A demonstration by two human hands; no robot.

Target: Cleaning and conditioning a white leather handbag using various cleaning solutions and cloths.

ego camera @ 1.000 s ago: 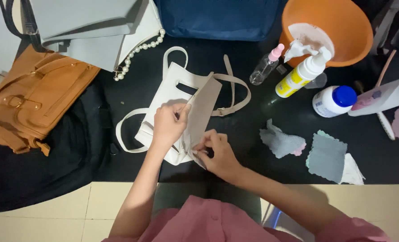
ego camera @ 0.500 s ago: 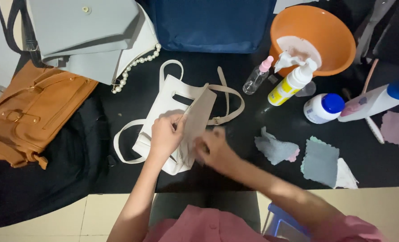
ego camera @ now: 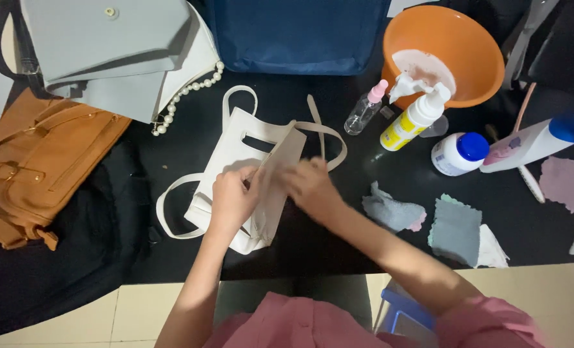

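A small white leather handbag with looped straps (ego camera: 235, 151) lies near the middle of the black desk (ego camera: 338, 245), toward its front edge. The left hand (ego camera: 232, 198) pinches the bag's raised beige flap (ego camera: 280, 174). The right hand (ego camera: 309, 187), blurred, rests against that flap; its grip cannot be told.

Your right hand (ego camera: 309, 183) is higher up the beige flap (ego camera: 280, 174) of the white bag (ego camera: 235, 154) now, blurred near its upper part, no longer down at the bag's lower corner as a second ago. Your left hand (ego camera: 232, 200) sits slightly lower on the flap's edge, and your view has tilted a little.
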